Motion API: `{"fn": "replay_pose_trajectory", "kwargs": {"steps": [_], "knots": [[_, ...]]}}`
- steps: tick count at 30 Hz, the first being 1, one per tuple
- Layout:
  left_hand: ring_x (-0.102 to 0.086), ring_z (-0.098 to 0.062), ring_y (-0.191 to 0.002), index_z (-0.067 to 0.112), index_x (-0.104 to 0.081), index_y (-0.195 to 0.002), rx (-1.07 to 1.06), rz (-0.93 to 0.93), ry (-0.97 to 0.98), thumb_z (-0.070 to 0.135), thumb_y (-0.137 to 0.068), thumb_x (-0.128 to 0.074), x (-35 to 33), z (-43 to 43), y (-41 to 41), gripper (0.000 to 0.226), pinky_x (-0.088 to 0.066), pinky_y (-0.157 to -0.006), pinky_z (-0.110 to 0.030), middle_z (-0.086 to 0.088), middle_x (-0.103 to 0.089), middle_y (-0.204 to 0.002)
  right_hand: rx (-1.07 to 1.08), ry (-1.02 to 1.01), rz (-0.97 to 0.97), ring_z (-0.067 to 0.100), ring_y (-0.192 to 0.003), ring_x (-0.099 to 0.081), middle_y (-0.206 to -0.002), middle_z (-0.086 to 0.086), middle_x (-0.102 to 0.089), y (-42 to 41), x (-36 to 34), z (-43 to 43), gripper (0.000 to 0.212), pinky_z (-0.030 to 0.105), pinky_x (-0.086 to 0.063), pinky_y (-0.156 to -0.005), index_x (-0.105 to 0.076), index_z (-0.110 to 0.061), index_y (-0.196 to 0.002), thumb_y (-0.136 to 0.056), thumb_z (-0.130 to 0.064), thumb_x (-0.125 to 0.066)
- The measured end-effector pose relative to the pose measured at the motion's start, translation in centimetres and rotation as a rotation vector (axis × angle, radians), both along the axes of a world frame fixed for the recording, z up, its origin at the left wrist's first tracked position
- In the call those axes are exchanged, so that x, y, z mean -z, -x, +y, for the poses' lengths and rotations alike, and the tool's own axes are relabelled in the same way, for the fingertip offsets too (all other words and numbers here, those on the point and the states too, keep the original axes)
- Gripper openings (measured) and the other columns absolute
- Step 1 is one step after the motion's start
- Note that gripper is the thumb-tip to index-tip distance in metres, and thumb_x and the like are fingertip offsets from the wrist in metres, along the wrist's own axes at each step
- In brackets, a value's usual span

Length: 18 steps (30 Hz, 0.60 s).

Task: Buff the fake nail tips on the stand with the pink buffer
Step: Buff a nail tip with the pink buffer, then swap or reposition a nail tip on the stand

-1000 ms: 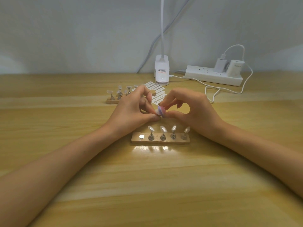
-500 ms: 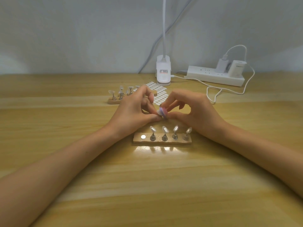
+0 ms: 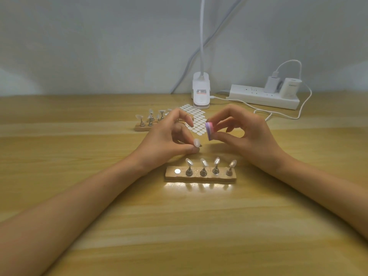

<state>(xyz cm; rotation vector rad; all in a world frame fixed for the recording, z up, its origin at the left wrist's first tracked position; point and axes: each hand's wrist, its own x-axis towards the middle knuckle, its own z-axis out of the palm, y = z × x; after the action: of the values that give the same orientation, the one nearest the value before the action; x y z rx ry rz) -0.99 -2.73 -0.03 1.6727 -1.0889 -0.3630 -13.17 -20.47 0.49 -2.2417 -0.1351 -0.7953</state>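
My left hand (image 3: 169,136) pinches a small holder carrying a clear nail tip (image 3: 197,143), just above the table. My right hand (image 3: 245,132) pinches the pink buffer (image 3: 209,130) between thumb and fingers, a short gap up and right of that nail tip. In front of both hands lies a wooden stand (image 3: 201,177) with several nail tips upright on metal holders (image 3: 203,166); its leftmost spot shows only a bare round magnet (image 3: 177,171).
A second wooden stand (image 3: 142,127) with several nail tips sits behind my left hand. A sheet of white adhesive tabs (image 3: 196,120) lies beyond the hands. A clip lamp base (image 3: 201,92) and a power strip (image 3: 262,96) with chargers and cables line the wall.
The buffer was touching the nail tip held by my left hand. My right hand has now lifted it away up and to the right, and the nail tip is plainly visible.
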Motion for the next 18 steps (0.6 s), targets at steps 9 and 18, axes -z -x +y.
{"fn": "replay_pose_trajectory", "kwargs": {"steps": [9,18], "knots": [[-0.074,-0.02,-0.084,0.01,-0.051,-0.123,0.04,0.049,0.029,-0.003,-0.077,-0.081,-0.3,0.4,0.1,0.056,-0.059,-0.084,-0.031,-0.005,-0.074,-0.082,-0.049,0.009,0.028,0.01,-0.088,-0.073,-0.094,-0.008,-0.073,0.1,0.0,0.2,0.033,0.043,-0.054,-0.072,-0.069,-0.013,-0.1,-0.084,-0.042,-0.067],[-0.064,-0.013,-0.081,0.017,-0.047,-0.133,0.454,0.182,-0.267,-0.007,-0.083,-0.073,-2.3,3.6,-2.1,0.061,-0.052,-0.078,-0.022,0.002,-0.064,-0.081,-0.059,-0.026,0.038,0.011,-0.087,-0.073,-0.095,-0.004,-0.074,0.1,0.0,0.1,0.035,0.041,-0.054,-0.071,-0.069,-0.015,-0.099,-0.082,-0.045,-0.067]]}}
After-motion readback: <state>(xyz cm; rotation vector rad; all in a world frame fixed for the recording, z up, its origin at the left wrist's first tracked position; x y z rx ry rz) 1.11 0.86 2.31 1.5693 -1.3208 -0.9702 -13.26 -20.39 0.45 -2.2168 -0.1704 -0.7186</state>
